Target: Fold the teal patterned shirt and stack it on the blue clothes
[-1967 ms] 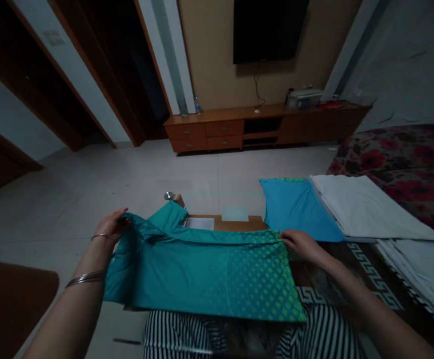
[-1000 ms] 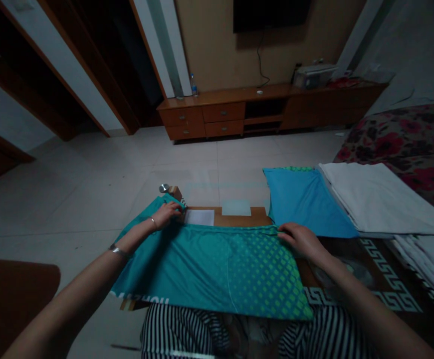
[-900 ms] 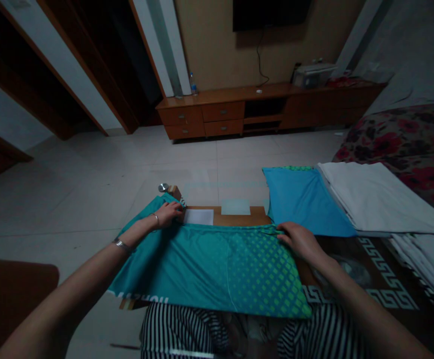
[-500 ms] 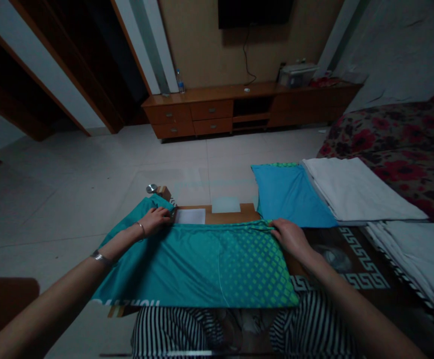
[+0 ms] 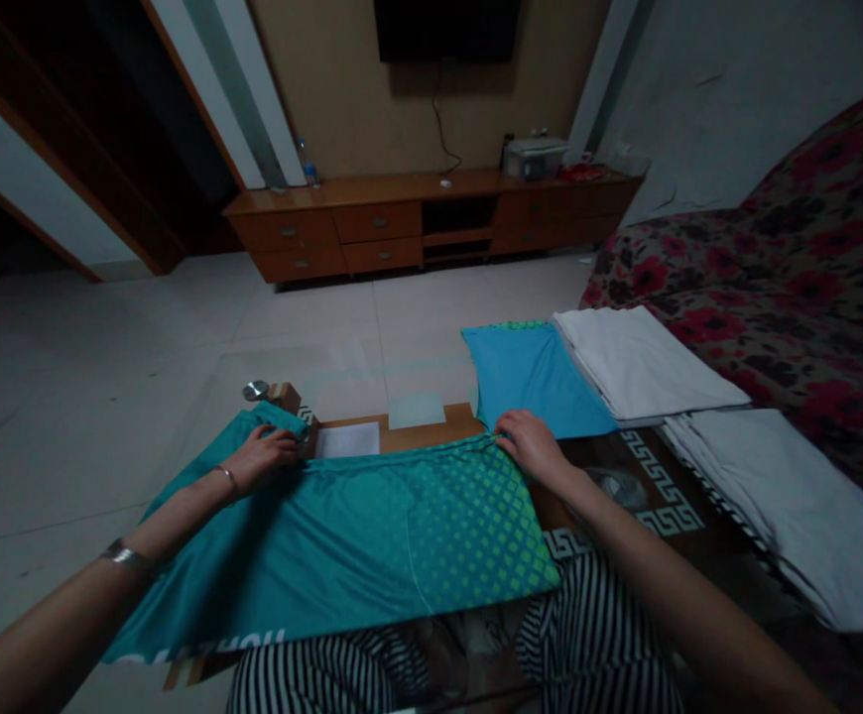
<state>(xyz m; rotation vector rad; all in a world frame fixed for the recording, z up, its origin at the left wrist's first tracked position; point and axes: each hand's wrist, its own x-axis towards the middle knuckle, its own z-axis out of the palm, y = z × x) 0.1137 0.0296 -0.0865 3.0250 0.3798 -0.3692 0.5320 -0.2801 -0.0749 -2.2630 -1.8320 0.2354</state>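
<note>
Pinching a teal, green-checked fabric garment (image 5: pixel 357 531) with the right hand (image 5: pixel 530 443); resting the left hand (image 5: pixel 259 459) on it, cannot tell whether gripping. Laid across a glass table (image 5: pixel 349 382), seemingly part-folded, not yet compact like the flat blue cloth (image 5: pixel 537 375).

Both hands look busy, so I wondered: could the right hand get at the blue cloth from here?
Probably yes: the right hand is close beside the blue cloth, with nothing visible between them, though it would likely have to release the teal garment first.

Left hand (image 5: pixel 262 457) farther inward on garment (image 5: pixel 349 535)
</note>
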